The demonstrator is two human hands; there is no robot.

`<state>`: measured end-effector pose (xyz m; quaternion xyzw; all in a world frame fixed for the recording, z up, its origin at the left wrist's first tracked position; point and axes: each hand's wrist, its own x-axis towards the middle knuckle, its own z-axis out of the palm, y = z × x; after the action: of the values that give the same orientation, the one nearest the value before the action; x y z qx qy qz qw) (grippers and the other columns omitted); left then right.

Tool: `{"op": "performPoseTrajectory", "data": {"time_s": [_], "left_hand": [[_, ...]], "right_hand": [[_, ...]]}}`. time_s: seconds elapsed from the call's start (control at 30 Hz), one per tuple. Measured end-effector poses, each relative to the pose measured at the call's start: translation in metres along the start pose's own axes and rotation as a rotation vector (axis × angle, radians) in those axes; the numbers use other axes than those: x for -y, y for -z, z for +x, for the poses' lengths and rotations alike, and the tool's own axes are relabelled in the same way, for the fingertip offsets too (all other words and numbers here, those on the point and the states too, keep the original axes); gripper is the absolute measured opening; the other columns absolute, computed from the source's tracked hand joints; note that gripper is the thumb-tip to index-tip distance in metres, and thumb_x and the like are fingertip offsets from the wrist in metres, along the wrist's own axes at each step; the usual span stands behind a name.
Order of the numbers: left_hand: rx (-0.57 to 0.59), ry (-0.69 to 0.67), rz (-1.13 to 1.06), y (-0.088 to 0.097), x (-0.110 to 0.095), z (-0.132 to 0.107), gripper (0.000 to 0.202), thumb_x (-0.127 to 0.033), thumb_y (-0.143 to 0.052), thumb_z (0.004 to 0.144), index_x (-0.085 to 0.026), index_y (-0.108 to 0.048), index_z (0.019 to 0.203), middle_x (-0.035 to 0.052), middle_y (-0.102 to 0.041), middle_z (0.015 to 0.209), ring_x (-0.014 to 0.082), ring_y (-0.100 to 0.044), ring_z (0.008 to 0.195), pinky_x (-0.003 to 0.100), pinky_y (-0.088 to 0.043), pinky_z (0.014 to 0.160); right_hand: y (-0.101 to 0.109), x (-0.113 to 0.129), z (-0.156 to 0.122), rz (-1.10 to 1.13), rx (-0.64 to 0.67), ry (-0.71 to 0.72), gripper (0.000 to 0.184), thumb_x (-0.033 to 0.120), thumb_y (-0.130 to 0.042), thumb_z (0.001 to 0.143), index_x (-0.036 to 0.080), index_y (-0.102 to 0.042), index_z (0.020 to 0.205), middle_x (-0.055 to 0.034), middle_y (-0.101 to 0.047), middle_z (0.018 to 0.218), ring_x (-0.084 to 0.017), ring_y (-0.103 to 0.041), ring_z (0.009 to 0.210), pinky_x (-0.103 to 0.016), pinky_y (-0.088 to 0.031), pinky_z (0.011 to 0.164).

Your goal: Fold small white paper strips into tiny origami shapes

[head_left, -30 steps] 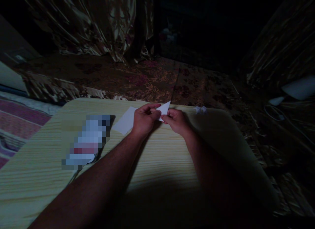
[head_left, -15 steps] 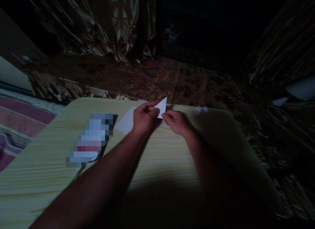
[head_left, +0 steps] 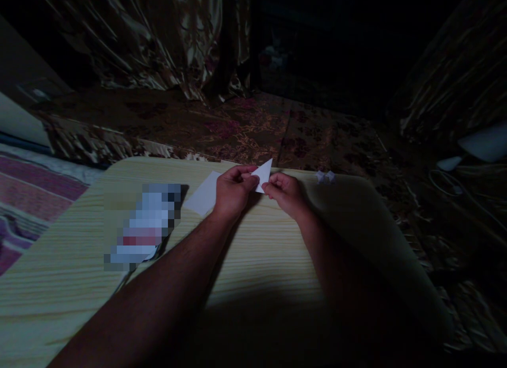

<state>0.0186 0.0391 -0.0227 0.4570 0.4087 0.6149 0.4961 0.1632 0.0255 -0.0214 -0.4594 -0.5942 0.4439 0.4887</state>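
Between my hands is a small piece of white folded paper [head_left: 264, 173] with a pointed, triangular top. My left hand [head_left: 234, 187] pinches its left side, thumb on the near face. At its lower right corner, my right hand [head_left: 284, 192] grips the paper between thumb and fingers. Both hands are just above the far part of the wooden table [head_left: 253, 262]. Beside my left hand lies a flat white sheet of paper [head_left: 201, 194], partly hidden by that hand. Two small white star-like paper pieces [head_left: 325, 176] rest near the far edge, right of my right hand.
A pixelated phone-like object [head_left: 144, 225] with a cable lies on the table's left. Past the far edge is a patterned cloth-covered surface [head_left: 222, 125], with curtains [head_left: 186, 40] behind. At far right are a pale lamp-like object [head_left: 483, 143] and a white cord [head_left: 447, 184].
Both hands and the folded paper have shifted slightly right. My right hand's fingers have curled a little differently at the paper's lower corner. The other things stay in place.
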Motion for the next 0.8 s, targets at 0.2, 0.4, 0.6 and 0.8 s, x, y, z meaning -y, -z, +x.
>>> {"op": "performPoseTrajectory", "data": {"time_s": [0.2,0.4,0.6,0.8], "left_hand": [[0.074,0.01,0.07,-0.0033,-0.0045,-0.0041,0.029,-0.027,-0.075,0.063,-0.014,-0.07,0.089,-0.0008,-0.061,0.065,0.0092,-0.053,0.054,0.022,-0.044,0.056],[0.235,0.073,0.129,-0.002,-0.0067,-0.0054,0.034,-0.033,-0.076,0.063,-0.015,-0.067,0.09,-0.0003,-0.064,0.069,0.0095,-0.053,0.056,0.02,-0.04,0.053],[0.363,0.09,0.316,0.0006,-0.0011,-0.006,0.031,-0.043,-0.07,0.071,-0.012,-0.068,0.076,0.0003,-0.059,0.06,0.008,-0.045,0.047,0.02,-0.03,0.045],[0.418,0.133,0.273,0.0009,0.0004,-0.0048,0.025,-0.037,-0.068,0.071,-0.012,-0.068,0.074,0.0027,-0.061,0.058,0.0089,-0.046,0.044,0.021,-0.03,0.043]], "right_hand": [[0.0038,-0.0002,0.0021,0.094,-0.109,-0.032,0.018,0.027,-0.067,0.068,0.019,-0.051,0.066,0.006,-0.052,0.052,-0.009,-0.045,0.049,-0.022,-0.032,0.049],[0.0081,-0.0022,0.0031,0.179,-0.176,-0.004,0.02,0.026,-0.069,0.067,0.019,-0.052,0.062,0.0062,-0.051,0.05,-0.008,-0.042,0.047,-0.023,-0.031,0.05],[0.009,-0.0013,0.0029,0.138,-0.135,-0.005,0.02,0.029,-0.07,0.066,0.019,-0.053,0.06,0.0064,-0.049,0.049,-0.008,-0.042,0.048,-0.024,-0.032,0.051],[0.0093,-0.0012,0.0033,0.138,-0.171,0.012,0.021,0.029,-0.067,0.067,0.019,-0.05,0.059,0.0064,-0.048,0.049,-0.008,-0.043,0.048,-0.024,-0.032,0.051]]}}
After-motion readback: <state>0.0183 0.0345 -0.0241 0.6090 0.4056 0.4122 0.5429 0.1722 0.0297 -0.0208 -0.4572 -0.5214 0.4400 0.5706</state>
